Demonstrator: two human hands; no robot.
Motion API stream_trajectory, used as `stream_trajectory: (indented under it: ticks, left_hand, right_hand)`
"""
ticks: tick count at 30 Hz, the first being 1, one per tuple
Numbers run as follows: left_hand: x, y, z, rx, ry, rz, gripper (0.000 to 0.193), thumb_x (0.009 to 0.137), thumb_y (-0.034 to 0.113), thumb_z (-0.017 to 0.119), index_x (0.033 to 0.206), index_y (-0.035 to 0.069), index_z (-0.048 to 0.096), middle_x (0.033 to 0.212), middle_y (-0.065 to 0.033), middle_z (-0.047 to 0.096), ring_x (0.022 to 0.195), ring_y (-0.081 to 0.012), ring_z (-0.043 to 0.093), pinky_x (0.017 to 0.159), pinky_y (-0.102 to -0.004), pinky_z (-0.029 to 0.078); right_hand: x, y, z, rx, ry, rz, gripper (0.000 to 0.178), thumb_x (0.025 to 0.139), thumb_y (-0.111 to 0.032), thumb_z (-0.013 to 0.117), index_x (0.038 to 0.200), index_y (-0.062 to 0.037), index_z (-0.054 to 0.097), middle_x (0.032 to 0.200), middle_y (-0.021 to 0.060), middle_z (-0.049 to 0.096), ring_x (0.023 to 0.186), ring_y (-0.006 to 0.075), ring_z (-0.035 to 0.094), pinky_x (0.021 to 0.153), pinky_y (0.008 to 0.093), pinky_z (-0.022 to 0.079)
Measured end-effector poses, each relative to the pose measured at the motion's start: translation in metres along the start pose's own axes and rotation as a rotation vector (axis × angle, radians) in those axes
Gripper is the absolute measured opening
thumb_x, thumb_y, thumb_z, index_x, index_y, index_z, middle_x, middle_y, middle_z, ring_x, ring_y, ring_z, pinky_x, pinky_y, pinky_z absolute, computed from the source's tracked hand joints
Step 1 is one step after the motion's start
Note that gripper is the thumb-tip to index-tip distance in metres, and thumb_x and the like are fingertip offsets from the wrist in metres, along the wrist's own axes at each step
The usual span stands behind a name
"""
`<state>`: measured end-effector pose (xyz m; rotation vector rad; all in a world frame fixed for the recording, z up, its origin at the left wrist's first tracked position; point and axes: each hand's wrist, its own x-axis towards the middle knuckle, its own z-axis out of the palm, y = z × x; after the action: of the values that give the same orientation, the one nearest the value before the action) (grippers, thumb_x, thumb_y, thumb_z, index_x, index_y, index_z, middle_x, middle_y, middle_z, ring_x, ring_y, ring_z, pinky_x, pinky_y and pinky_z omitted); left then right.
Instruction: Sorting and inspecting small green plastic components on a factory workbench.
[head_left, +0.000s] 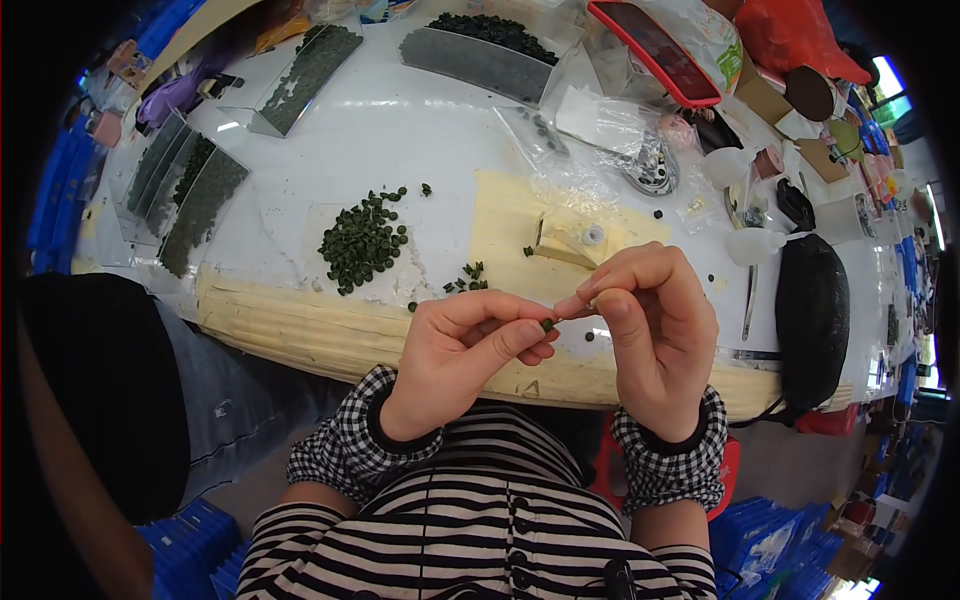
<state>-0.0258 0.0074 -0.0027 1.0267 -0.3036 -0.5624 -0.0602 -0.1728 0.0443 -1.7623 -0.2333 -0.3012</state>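
Between thumb and forefinger, my left hand [455,350] pinches a small dark green piece [547,325]. My right hand [655,325] is closed in a pinch close against it, fingertips nearly meeting the left ones; what it holds is too small to make out. Just beyond my left hand lies a heap of small dark green pieces [360,245], with a smaller cluster [468,278] nearer to my fingers. A pale block with a small clear round part on top [575,238] sits on a yellow sheet [500,205] beyond my hands.
Clear trays of green pieces stand at the left [205,200] and back [480,60]. A phone in a red case [660,50] leans at the back right. A black pouch [812,320] and metal tweezers [750,300] lie at the right. Another person's leg [240,400] is at my left.
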Motion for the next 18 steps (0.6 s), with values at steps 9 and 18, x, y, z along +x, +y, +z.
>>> stream_trajectory:
  ticks: [9, 18]
  left_hand:
    - [0.0, 0.0, -0.002, 0.021, -0.002, -0.003, 0.017, 0.094, 0.003, 0.059, 0.107, -0.005, 0.065, 0.095, -0.0124, 0.069, 0.086, -0.0153, 0.068, 0.077, -0.026, 0.056]
    - [0.0, -0.001, -0.006, -0.008, 0.011, 0.017, 0.016, 0.094, 0.003, 0.059, 0.107, -0.005, 0.064, 0.097, -0.0118, 0.069, 0.085, -0.0147, 0.068, 0.077, -0.0254, 0.056]
  right_hand:
    - [0.01, 0.012, -0.008, -0.127, 0.339, -0.118, 0.01, 0.092, -0.005, 0.061, 0.092, 0.0029, 0.056, 0.082, 0.0074, 0.061, 0.075, 0.0137, 0.064, 0.07, 0.0255, 0.051]
    - [0.026, 0.035, -0.011, -0.805, 0.297, -0.229, 0.012, 0.08, -0.004, 0.07, 0.089, -0.0015, 0.063, 0.079, 0.0103, 0.061, 0.076, 0.0268, 0.057, 0.066, 0.0351, 0.045]
